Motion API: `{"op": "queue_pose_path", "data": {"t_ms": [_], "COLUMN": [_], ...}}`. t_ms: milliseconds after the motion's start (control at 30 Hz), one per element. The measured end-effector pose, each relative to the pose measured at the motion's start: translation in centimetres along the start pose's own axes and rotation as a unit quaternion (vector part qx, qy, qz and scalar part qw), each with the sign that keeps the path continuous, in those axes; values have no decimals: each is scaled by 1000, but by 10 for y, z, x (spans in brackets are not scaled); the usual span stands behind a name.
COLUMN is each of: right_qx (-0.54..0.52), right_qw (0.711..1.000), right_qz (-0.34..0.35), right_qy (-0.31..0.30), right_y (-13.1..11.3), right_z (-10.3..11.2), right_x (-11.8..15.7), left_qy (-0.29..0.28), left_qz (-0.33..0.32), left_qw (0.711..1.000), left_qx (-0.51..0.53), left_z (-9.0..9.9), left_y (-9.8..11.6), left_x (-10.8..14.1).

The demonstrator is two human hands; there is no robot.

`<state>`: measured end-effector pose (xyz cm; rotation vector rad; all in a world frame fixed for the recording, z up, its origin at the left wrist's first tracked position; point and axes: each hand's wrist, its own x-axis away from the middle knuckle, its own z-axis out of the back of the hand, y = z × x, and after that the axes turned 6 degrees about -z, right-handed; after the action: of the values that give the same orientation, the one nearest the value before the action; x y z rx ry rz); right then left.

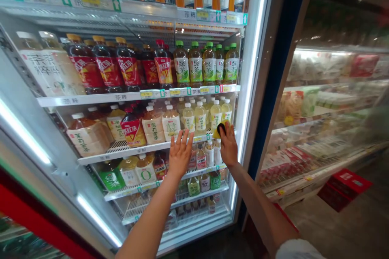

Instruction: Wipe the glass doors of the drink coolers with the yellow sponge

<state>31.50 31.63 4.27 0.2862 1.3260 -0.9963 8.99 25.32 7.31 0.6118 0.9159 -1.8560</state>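
Drinks-cooler shelf rail (121, 150): how much is done or left, unclear.
Left hand (179, 157) open, fingers spread before the rail; pale-yellow drink bottles (200, 117) beyond, between both hands; black-and-yellow pad (219, 130) gripped in the right hand (229, 146).

Glows cool white within the upright drinks cooler (194, 239), lit by a light strip (255, 44) down its right edge and more strips (26, 134) down its left. Turns shadowy behind the front green tea bottles (209, 68). Falls dim toward the neighbouring chilled display case (293, 186), smeared by blur toward its right end. Stretches and leans with wide-angle distortion toward the corners.
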Motion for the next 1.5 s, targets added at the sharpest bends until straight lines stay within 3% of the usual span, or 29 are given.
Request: {"op": "queue_pose_path", "data": {"t_ms": [100,200,267,367,500,633,733,867,1000,1133,1233,1367,1500], "right_qx": [8,7,0,-17,-30,-24,-12,-18,-31,-26,-24,-31,-41], "right_qw": [1000,999,995,989,997,1000,998,993,997,999,997,990,997], "right_qz": [-22,27,62,89,46,-1,23,70,33,-20,14,56,16], "right_qy": [20,-34,-80,-113,-59,-21,-61,-94,-65,-36,-72,-124,-69], "right_y": [-30,-56,-57,-39,-35,-79,-103,-89,-85,-128,-151,-136,-131], "right_z": [-13,-26,-27,-18,-14,-34,-48,-44,-36,-55,-71,-68,-59], "right_x": [-23,-13,8,30,15,-3,18,52,34,8,26,62,47], "left_qy": [0,-3,-9,-20,-38,-49,-46,-37,-42,-54,-57,-52,-36], "left_qz": [9,17,26,33,31,31,28,15,9,-1,-7,-9,-13], "left_qw": [1000,1000,1000,999,999,998,998,999,999,999,998,999,999], "left_qx": [-6,-7,-10,-15,-17,-15,-12,-10,-5,-1,-4,-6,-7], "left_z": [4,7,10,14,19,23,26,29,33,39,43,48,51], "left_y": [-6,-10,-14,-22,-35,-44,-50,-63,-79,-91,-98,-111,-127], "left_x": [4,9,14,24,37,44,48,57,66,71,75,85,98]}}
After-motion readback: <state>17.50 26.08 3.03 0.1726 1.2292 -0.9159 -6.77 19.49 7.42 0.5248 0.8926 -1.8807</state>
